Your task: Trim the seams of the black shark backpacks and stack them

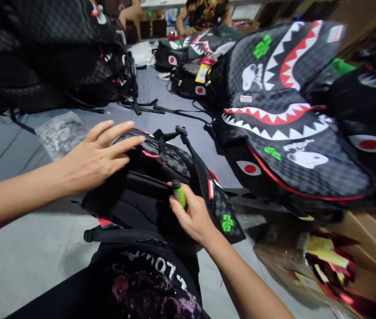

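At the far left a heap of dark checkered backpacks (58,53) sits on the grey counter (25,248), with a crumpled clear plastic bag (60,133) just in front of it. The person's left hand (98,157) lies flat and released, fingers stretched out, on the top edge of a black checkered backpack with red trim (174,161), which lies mid-counter right before them. Their right hand (192,217) is clenched around a small green cylinder with a black cap (179,192), held against the backpack's dark side. To the right, grey backpacks with shark-mouth prints (284,110) are piled up, and below them sits a brown cardboard box (367,230) holding red and yellow cards.
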Tool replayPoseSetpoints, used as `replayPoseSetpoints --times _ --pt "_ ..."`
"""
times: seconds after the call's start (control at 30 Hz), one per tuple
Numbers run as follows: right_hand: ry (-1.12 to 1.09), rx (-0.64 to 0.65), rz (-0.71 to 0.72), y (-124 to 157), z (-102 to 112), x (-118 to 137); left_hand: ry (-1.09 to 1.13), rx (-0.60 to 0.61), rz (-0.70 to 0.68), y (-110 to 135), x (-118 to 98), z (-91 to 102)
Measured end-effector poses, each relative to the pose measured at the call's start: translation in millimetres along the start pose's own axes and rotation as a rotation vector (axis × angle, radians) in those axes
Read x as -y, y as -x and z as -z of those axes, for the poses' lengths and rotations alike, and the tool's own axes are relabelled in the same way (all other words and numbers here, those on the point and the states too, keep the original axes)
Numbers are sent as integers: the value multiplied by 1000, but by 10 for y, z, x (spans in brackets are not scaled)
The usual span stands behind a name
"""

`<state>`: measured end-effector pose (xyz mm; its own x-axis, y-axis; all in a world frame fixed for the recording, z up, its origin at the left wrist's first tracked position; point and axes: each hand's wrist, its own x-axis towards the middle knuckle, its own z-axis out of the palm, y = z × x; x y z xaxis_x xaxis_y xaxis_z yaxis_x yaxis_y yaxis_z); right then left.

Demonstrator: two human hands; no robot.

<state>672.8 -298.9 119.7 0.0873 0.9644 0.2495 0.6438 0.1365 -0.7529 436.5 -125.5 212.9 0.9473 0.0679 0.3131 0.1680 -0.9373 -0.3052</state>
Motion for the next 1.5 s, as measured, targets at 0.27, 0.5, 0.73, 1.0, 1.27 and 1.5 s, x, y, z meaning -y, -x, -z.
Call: replayPoseSetpoints --times 0.27,0.5,0.73,1.0,1.27,1.5 --pt "73 -313 47 161 333 75 183 31 99 -637 -254 -446" --pt "117 -308 284 -171 101 -111 258 183 137 -767 -187 -484" --pt "220 -269 361 -211 -283 -235 217 279 188 -982 -114 -816" --pt "82 -178 254 -234 -99 -355 112 270 94 -1044 -67 -1016" --pt "50 -185 26 -330 -29 -409 76 226 184 -959 -209 -1016" --pt "93 13 70 -507 320 -331 96 178 234 -985 -180 -1101"
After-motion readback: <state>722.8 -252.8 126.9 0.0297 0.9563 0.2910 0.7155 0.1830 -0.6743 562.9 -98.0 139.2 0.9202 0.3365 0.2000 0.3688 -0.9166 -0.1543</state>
